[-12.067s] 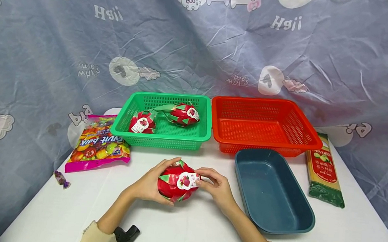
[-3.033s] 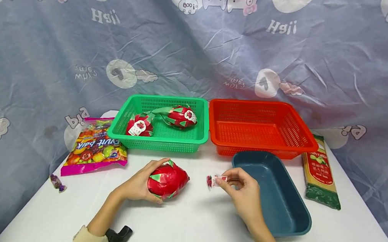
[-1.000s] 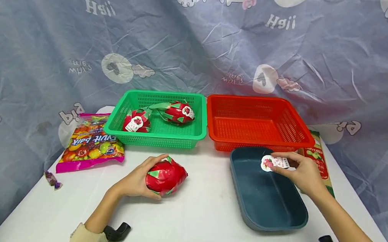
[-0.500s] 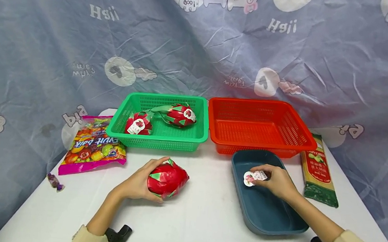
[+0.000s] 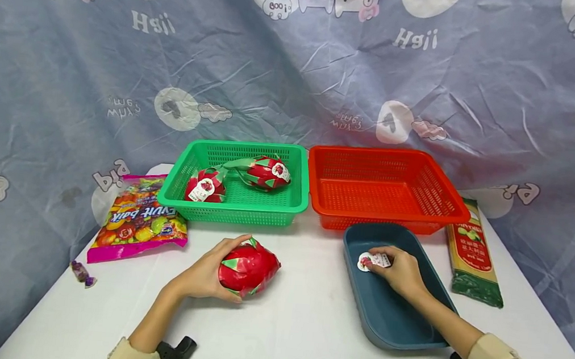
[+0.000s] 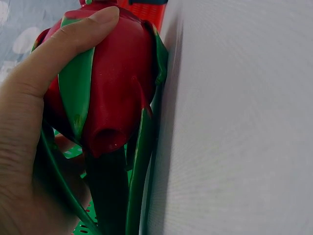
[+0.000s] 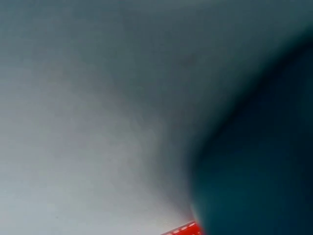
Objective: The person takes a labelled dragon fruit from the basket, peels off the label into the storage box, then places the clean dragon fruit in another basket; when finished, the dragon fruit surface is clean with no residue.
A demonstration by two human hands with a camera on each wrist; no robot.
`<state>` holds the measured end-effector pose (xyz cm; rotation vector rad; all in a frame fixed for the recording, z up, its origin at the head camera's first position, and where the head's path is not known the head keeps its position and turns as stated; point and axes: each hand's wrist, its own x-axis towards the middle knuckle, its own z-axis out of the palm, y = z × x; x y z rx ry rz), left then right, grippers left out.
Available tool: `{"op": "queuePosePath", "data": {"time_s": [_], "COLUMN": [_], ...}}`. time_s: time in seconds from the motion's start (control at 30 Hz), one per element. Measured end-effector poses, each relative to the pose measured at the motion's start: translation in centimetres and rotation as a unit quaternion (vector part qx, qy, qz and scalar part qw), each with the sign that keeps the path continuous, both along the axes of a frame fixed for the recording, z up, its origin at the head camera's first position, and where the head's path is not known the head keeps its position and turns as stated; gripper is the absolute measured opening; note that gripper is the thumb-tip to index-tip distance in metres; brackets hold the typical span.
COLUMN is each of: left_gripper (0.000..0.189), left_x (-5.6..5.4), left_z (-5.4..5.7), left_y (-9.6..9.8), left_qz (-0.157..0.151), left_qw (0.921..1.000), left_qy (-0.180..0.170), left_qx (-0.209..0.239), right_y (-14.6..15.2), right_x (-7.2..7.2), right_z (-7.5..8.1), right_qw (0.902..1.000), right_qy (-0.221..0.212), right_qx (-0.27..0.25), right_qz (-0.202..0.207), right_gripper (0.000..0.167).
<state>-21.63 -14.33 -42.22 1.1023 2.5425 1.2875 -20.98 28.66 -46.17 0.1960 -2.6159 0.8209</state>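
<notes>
Holding a red dragon fruit [image 5: 249, 268] in the left hand [image 5: 212, 273] and pinching a printed label [image 5: 364, 262] in the right hand [image 5: 401, 273].
Gripping the fruit with thumb and fingers spread wide round it, just below centre of the frame; pinching the label with fingertips nearly together, within the outline of the dark blue tray [image 5: 398, 323], right of centre. Noting outward: green basket [image 5: 233, 216] with two labelled fruits [image 5: 263, 173] near centre, red basket [image 5: 387, 217] right of it, pink-edged bag [image 5: 140, 223] at left, purple wrapper [image 5: 82, 273] lower left, green-ended packet [image 5: 477, 256] at right.
</notes>
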Motion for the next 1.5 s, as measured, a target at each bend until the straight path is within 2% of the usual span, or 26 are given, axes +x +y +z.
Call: {"op": "queuePosePath", "data": {"time_s": [0.43,0.63,0.87,1.1,1.27,1.5], "left_gripper": [0.107,0.108,0.108,0.108,0.108,0.108], "left_x": [0.07,0.07,0.07,0.24,0.11,0.12], "left_z": [-0.04,-0.04,-0.12,-0.15,-0.15,0.0], "left_y": [0.0,0.02,0.05,0.04,0.05,-0.01], "left_qz": [0.0,0.003,0.002,0.007,0.005,0.004], "left_qw": [1.0,1.0,1.0,1.0,1.0,1.0], "left_qy": [-0.006,-0.001,-0.001,0.0,0.002,0.001], "left_qx": [0.002,-0.002,-0.001,-0.002,0.0,0.0], "right_y": [0.15,0.06,0.16,0.33,0.32,0.16], "right_x": [0.09,0.38,0.57,0.74,0.89,0.94], "right_z": [-0.02,0.4,0.31,0.23,0.44,0.53], "right_qw": [0.9993,0.997,0.9967,0.9961,0.9969,0.9959], "right_qy": [-0.023,-0.045,-0.039,-0.055,-0.049,-0.036], "right_qx": [0.027,0.06,0.07,0.067,0.061,0.083], "right_qz": [0.009,-0.017,-0.009,-0.017,-0.014,-0.008], "right_gripper": [0.03,0.031,0.03,0.031,0.032,0.028]}}
